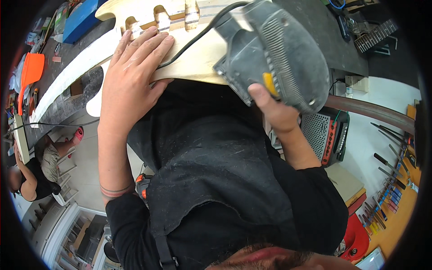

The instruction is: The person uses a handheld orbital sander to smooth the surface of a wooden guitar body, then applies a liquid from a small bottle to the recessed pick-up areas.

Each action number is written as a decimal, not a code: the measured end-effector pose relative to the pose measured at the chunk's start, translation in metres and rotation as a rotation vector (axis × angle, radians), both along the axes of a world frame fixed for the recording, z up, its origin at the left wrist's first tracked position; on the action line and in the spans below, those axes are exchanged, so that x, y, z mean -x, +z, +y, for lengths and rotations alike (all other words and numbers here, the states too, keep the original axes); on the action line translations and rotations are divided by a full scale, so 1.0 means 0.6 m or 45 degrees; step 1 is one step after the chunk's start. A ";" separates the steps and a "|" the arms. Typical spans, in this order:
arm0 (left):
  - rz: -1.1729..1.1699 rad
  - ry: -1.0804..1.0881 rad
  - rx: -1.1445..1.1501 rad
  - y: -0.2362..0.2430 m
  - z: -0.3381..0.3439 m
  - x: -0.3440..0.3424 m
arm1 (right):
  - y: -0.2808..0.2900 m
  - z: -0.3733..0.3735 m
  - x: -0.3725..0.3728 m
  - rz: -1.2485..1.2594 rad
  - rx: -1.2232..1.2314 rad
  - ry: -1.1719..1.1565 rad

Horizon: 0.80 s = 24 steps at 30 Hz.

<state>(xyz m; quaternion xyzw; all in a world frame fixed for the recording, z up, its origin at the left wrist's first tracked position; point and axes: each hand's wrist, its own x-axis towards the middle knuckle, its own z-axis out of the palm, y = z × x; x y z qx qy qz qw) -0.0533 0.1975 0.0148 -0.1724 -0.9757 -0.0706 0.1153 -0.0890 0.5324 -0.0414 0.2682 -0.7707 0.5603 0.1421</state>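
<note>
A pale wooden guitar body [202,58] with routed cavities lies on the dark bench in front of me. My left hand [132,85] rests on its near left part, fingers stretched out flat and the thumb at the near edge. In my right hand [276,110] is a grey belt sander [297,58] with a ribbed housing and a yellow lever, tilted over the right part of the body. Most of my right fingers are hidden behind the tool. Its black cord [195,38] runs across the wood and passes under my left hand.
A white curved piece [72,67], an orange object [32,74] and a blue box [81,20] sit at the left. Another person [33,177] works there. At the right are a fretted neck [375,36], an amplifier-like box [317,135] and wall-hung files [389,166].
</note>
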 end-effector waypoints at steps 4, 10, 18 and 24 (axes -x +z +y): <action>0.011 -0.005 0.000 -0.003 -0.005 0.000 | 0.001 0.005 0.009 -0.145 0.181 -0.149; 0.025 -0.017 0.031 -0.005 -0.007 0.002 | -0.004 -0.014 -0.023 -0.053 0.025 -0.032; 0.066 -0.018 0.032 -0.006 -0.009 0.001 | 0.000 -0.015 -0.012 -0.132 0.128 -0.199; 0.104 -0.044 0.033 -0.008 -0.012 0.004 | 0.013 -0.025 -0.019 -0.191 0.033 -0.063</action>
